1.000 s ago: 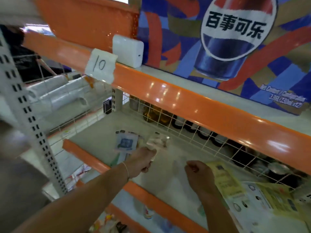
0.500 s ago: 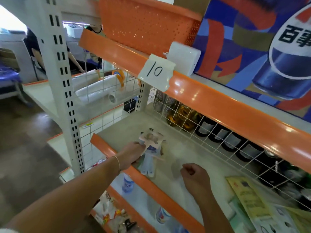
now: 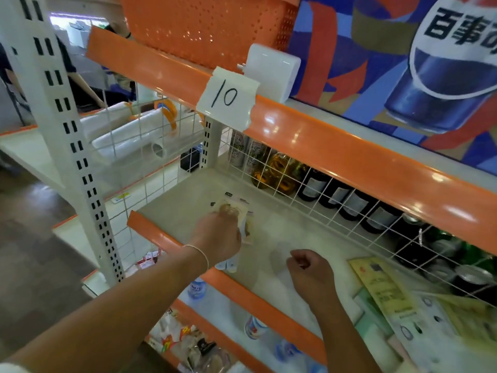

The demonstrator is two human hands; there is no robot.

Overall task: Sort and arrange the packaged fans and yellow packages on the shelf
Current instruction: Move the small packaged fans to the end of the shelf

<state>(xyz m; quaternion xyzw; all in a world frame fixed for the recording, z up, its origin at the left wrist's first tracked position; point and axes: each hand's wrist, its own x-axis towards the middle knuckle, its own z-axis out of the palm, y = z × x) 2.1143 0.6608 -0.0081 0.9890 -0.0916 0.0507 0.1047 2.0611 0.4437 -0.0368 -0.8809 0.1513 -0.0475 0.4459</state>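
My left hand (image 3: 219,236) grips a small stack of packaged fans (image 3: 233,211) low over the left end of the cream shelf (image 3: 185,208); a white fan handle (image 3: 228,265) sticks out below the hand over the orange front lip. My right hand (image 3: 309,273) hovers over the middle of the shelf with its fingers curled, holding nothing. A yellow package (image 3: 382,286) lies flat at the right end, on top of pale green and white packages (image 3: 419,329).
A wire grid (image 3: 309,195) backs the shelf, with bottles and cans behind it. An orange rail (image 3: 336,146) with a "10" label (image 3: 227,96) overhangs the shelf. Bottles and snack packs sit on the lower shelf (image 3: 228,313). A white upright post (image 3: 67,135) stands at left.
The view has swung left and closer. My left hand has brought the fan packages toward the left end of the shelf and lower. The right hand stays curled over the middle.
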